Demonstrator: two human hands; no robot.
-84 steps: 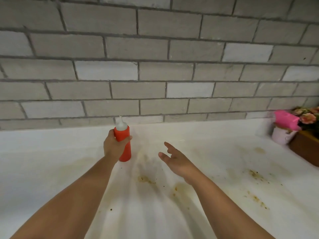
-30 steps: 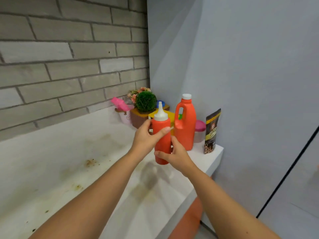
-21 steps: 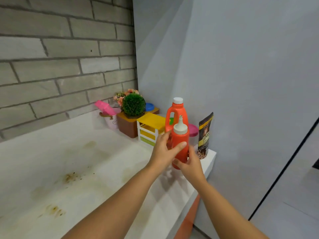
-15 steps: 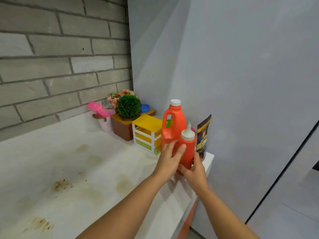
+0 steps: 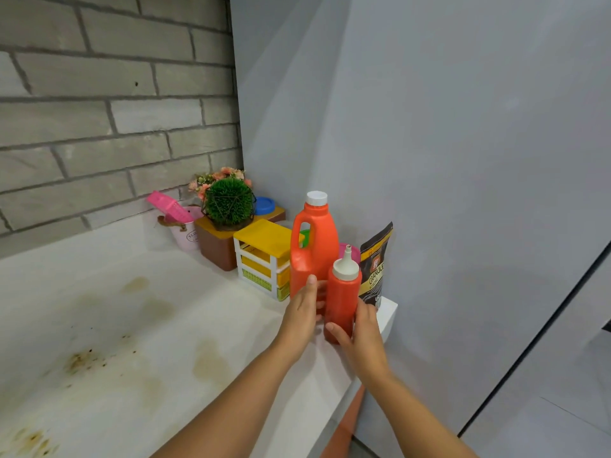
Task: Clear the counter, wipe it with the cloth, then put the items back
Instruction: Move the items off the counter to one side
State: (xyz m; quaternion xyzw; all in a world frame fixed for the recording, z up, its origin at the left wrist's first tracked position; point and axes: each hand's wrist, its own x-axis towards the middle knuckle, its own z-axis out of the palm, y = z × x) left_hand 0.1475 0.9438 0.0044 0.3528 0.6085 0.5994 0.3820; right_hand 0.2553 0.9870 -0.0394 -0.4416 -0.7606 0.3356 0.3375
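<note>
A red squeeze bottle (image 5: 342, 299) with a white nozzle cap stands upright at the right end of the stained white counter (image 5: 132, 325), just in front of an orange jug (image 5: 314, 249). My right hand (image 5: 363, 332) grips the bottle low down, with the thumb curled across its front. My left hand (image 5: 301, 312) lies against the bottle's left side with the fingers fairly straight and the thumb pointing up. I cannot tell whether the bottle's base touches the counter. No cloth is in view.
Crowded into the corner are a coffee pouch (image 5: 377, 266), a yellow drawer organiser (image 5: 264, 259), a brown box with a green ball plant (image 5: 228, 201) and a pink cup (image 5: 186, 233). The counter's end edge (image 5: 386, 312) is right beside the bottle. A grey wall rises behind.
I carried the bottle from the counter's middle to the right end and lowered it in front of the jug. My left hand's grip has loosened; the right hand came on to hold it.
</note>
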